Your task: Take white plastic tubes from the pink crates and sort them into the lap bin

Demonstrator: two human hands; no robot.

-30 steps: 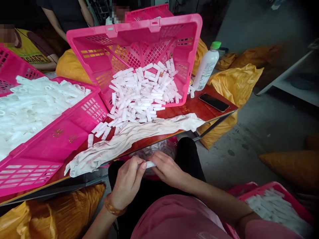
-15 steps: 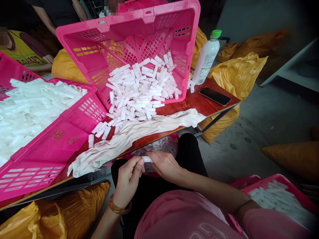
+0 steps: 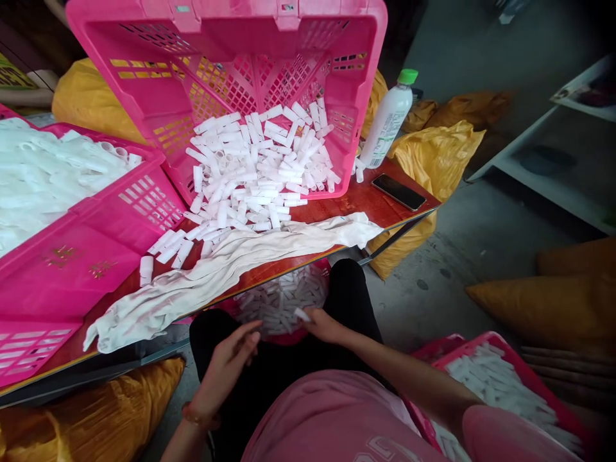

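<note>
In my right hand (image 3: 323,325) a short white plastic tube (image 3: 302,314) is pinched, low over a pink basket (image 3: 283,338) of similar tubes under the table edge. My left hand (image 3: 234,355) is apart from it, fingers stretched out and holding nothing, above my lap. On the red-brown table (image 3: 332,206), a pile of short white tubes (image 3: 260,160) spills from a tipped pink crate (image 3: 370,83). A rumpled white cloth (image 3: 231,256) lies along the near table edge, between the pile and my hands.
A second pink crate (image 3: 96,224) full of whitish tubes stands at left. A green-capped bottle (image 3: 387,122) and a phone (image 3: 398,192) are on the table's right end. Yellow sacks (image 3: 436,154) surround the table. Another pink basket (image 3: 500,346) of white tubes sits at lower right. A person's arm shows at far left.
My left hand has let go of the tube and opened. My right hand has carried the tube down, away from my left hand, over the basket below. The view has shifted right.
</note>
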